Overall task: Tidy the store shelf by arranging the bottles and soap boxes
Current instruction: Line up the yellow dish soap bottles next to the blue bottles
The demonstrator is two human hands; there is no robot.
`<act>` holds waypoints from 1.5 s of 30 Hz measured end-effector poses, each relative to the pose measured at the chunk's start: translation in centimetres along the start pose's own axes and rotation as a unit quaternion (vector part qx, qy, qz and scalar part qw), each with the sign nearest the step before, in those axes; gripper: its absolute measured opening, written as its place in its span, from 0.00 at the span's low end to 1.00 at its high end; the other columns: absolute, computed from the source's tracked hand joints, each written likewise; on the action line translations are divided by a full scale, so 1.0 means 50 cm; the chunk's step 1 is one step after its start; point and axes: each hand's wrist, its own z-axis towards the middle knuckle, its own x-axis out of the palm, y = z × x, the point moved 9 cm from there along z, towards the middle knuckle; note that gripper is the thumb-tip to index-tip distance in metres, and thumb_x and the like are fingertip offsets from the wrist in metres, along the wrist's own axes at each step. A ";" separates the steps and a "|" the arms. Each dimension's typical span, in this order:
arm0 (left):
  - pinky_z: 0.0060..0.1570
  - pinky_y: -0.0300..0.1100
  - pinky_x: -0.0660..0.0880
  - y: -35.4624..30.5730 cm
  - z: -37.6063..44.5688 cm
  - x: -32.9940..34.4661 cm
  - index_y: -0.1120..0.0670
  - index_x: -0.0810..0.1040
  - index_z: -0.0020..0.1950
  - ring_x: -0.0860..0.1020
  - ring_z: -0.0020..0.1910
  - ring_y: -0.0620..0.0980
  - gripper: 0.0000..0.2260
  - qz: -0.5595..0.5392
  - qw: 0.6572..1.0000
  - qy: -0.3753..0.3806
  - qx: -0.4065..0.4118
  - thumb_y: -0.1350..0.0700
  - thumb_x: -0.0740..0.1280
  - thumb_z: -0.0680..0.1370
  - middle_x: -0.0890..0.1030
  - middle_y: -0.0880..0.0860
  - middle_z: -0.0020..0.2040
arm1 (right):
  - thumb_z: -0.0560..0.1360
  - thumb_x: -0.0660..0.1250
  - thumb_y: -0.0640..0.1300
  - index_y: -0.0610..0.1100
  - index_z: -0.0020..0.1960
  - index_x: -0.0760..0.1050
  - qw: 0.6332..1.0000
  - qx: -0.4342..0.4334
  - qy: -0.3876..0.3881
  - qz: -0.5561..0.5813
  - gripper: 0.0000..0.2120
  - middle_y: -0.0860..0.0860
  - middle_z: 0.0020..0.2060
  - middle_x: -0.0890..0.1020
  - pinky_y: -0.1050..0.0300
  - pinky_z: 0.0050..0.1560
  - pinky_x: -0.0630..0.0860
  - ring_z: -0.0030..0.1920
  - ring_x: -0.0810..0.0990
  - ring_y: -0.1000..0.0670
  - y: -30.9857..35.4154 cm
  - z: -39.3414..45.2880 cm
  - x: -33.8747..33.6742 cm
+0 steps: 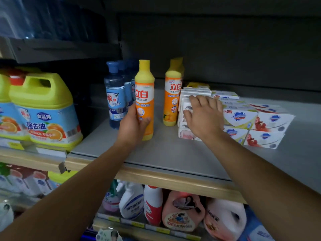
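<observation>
While the grey shelf (pixel 165 152) carries goods in loose groups, its front stretch lies bare, which suggests stock is being pulled into rows. Largest on it, at the far left, the green-and-yellow jugs (pixel 45 108) sit side by side on the neighbouring bay. To the right, the soap boxes (pixel 257 124) lie in flat layers, white packs with blue and red print, fanned unevenly toward the right edge. A taller stack of white boxes (pixel 186 105) stands just beside a second orange bottle (pixel 172 100), upright behind. Blue bottles (pixel 115 96) cluster at the back left. Nearer the front, the orange bottle (pixel 145 100) stands upright, apart from its twin, likely being slid into line. The left hand (pixel 133 126) grips its lower body, thumb in front, fingers wrapped round behind. The right hand (pixel 205 115) rests on the white stack, fingers loosely spread over the top and front, pressing rather than pinching, probably squaring it.
</observation>
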 end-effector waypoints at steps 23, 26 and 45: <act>0.68 0.53 0.67 0.129 0.339 0.205 0.52 0.63 0.73 0.72 0.68 0.56 0.22 0.012 0.998 -0.029 -0.058 0.54 0.63 0.81 0.73 0.55 0.69 | 0.76 0.56 0.55 0.45 0.64 0.77 0.983 0.027 -0.173 0.048 0.23 0.47 0.55 0.81 0.45 0.63 0.63 0.57 0.75 0.42 -0.003 -0.012 -0.012; 0.69 0.54 0.67 0.140 0.361 0.219 0.52 0.62 0.74 0.72 0.68 0.56 0.22 -0.001 0.998 -0.024 -0.057 0.54 0.63 0.81 0.73 0.55 0.69 | 0.76 0.57 0.55 0.44 0.64 0.77 0.982 0.025 -0.183 0.049 0.23 0.47 0.55 0.80 0.46 0.62 0.63 0.57 0.75 0.42 -0.003 -0.012 -0.011; 0.61 0.51 0.71 0.121 0.344 0.184 0.59 0.67 0.68 0.75 0.63 0.62 0.19 0.097 0.992 0.006 -0.079 0.53 0.63 0.80 0.76 0.61 0.65 | 0.75 0.53 0.56 0.46 0.66 0.75 0.992 0.031 -0.113 0.047 0.26 0.48 0.58 0.80 0.45 0.64 0.62 0.60 0.73 0.43 -0.002 -0.009 -0.012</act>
